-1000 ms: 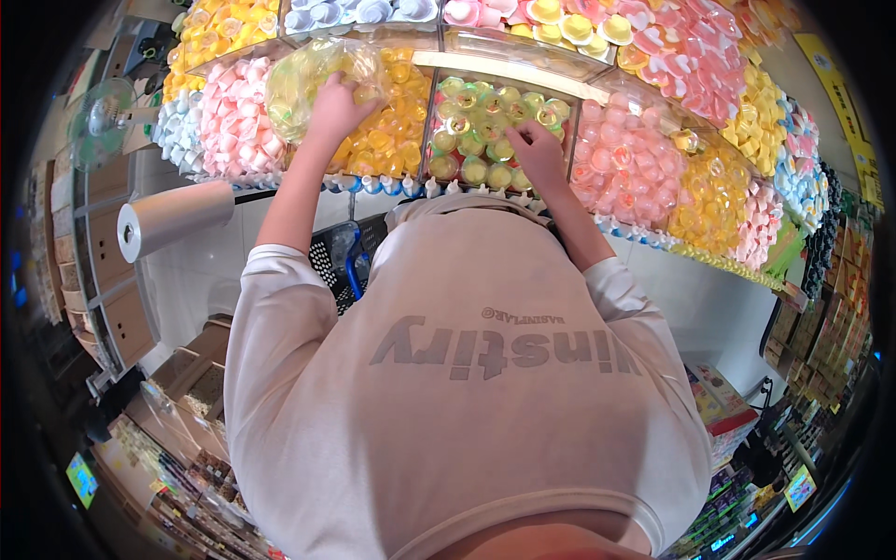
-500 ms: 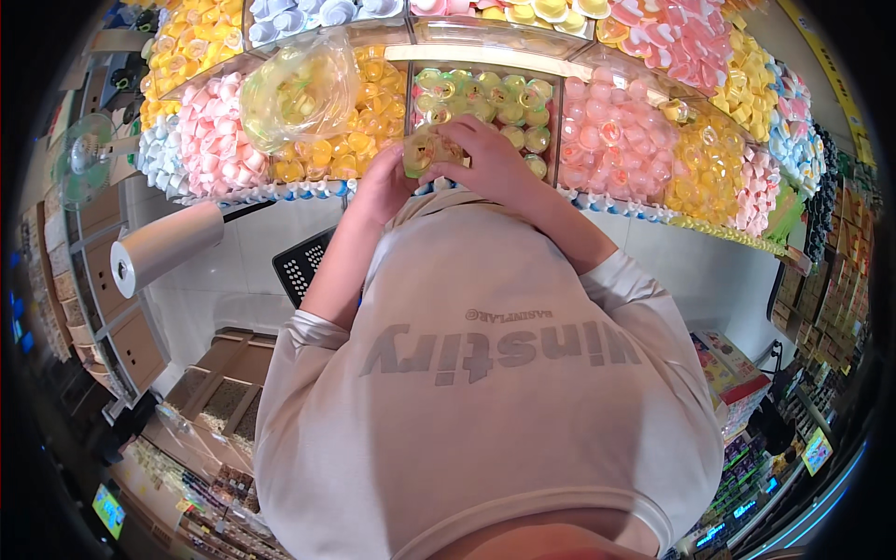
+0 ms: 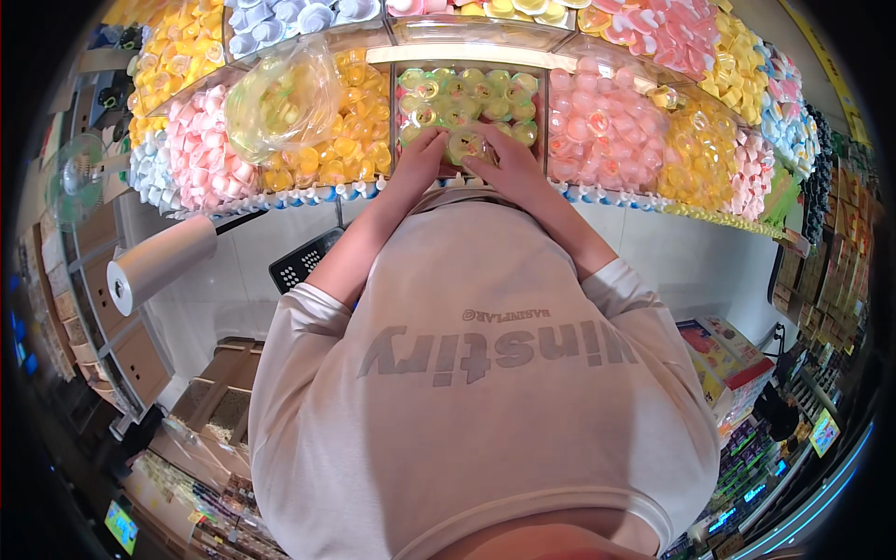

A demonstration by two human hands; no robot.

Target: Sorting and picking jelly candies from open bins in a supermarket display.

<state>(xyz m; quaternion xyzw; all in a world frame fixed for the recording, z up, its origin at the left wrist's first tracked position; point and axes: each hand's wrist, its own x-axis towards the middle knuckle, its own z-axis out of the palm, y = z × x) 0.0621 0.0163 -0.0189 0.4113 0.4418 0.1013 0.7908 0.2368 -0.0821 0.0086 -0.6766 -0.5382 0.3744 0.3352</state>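
Green-tinted clear jelly cups (image 3: 467,84) stand lid up in rows in the middle compartment of the sweets display. At its near edge, one jelly cup (image 3: 466,147) is between my two hands. My left hand (image 3: 420,163) is closed, its fingertips against the cup's left side. On the other side my right hand (image 3: 511,163) grips it, thumb at the near side and fingers beyond. My fingers partly cover the front row.
A clear plastic bag (image 3: 285,103) with green cups lies on the yellow cups (image 3: 355,140) to the left. Pink cups (image 3: 597,131) fill the compartment to the right. A white plastic roll (image 3: 163,261) and a black basket (image 3: 303,261) are at the lower left.
My hands have moved right and slightly nearer, with a green cup between them. They are lower over the near edge, and more of the green rows shows. The view has shifted a little.
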